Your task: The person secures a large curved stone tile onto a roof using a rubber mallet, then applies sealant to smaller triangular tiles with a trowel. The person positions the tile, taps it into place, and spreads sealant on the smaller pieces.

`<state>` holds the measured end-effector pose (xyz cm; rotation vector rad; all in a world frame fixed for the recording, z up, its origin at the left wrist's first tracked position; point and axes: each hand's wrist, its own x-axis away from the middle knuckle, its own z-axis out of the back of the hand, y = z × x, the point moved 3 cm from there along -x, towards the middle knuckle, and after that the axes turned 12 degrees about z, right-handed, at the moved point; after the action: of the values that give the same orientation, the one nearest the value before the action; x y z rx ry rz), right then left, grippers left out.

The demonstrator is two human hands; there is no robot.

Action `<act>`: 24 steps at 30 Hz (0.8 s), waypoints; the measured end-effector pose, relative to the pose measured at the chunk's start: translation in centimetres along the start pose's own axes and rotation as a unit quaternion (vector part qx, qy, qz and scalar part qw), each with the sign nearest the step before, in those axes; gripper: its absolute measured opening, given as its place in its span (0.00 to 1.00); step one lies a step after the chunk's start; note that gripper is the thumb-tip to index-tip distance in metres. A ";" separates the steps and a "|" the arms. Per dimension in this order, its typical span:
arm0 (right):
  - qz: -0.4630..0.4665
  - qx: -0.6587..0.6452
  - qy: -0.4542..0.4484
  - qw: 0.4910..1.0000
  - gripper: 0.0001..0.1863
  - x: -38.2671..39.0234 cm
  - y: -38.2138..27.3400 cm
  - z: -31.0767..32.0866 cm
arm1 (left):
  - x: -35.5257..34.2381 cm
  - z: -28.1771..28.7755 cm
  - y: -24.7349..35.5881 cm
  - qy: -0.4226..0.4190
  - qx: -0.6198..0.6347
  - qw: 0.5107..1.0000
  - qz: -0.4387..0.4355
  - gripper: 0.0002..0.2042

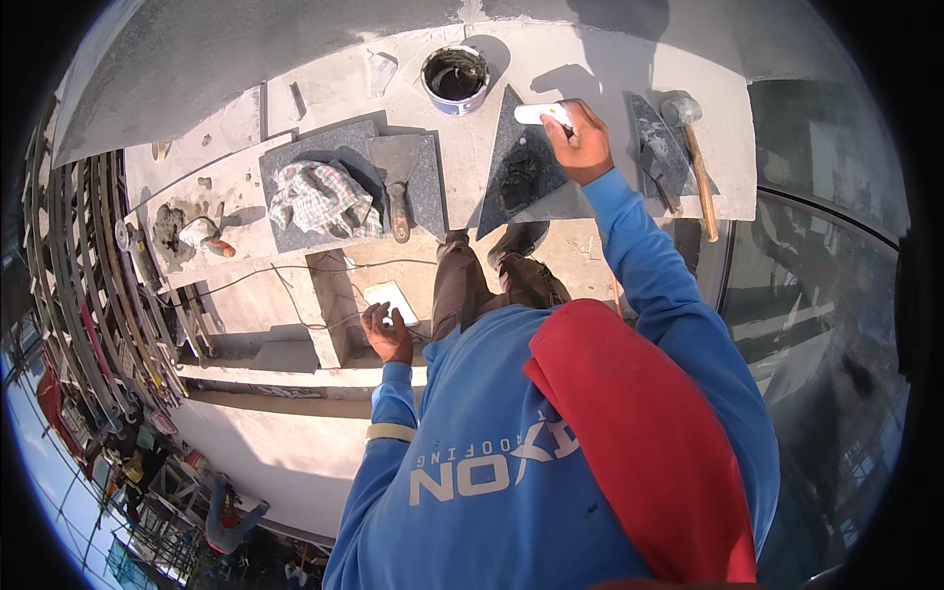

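My right hand grips a small white oblong object above a dark grey triangular stone piece with a dark patch on it. My left hand hangs lower down, fingers loosely bent and apart, beside a white square item below the worktop. On the worktop, a bucket of dark paste stands behind the stone piece. A checked cloth and a scraper lie on grey slabs at the left. A mallet rests on another cut piece at the right.
An orange-handled tool lies near mortar lumps at the left. Cables cross below the worktop. Metal poles line the far left, with another person lower down beyond them. A glass panel stands at the right.
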<state>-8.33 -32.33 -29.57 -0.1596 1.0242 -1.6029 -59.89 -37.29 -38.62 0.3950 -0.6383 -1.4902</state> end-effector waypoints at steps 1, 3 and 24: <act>0.014 -0.027 0.035 0.999 0.12 -0.5 -0.2 0.6 | 0.3 -0.2 -0.3 -0.014 -0.008 1.000 0.022 0.09; 0.005 -0.009 0.048 0.999 0.12 -1.3 -0.7 1.8 | 0.5 -0.9 -0.9 -0.046 0.009 0.995 0.093 0.09; -0.093 0.018 -0.076 0.993 0.17 3.3 7.7 -2.2 | -2.7 -1.3 -0.3 -0.043 -0.012 0.998 0.039 0.10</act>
<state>-5.07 -33.58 -37.47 -0.3564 0.8823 -1.7469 -59.24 -34.86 -40.20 0.2860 -0.6952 -1.4452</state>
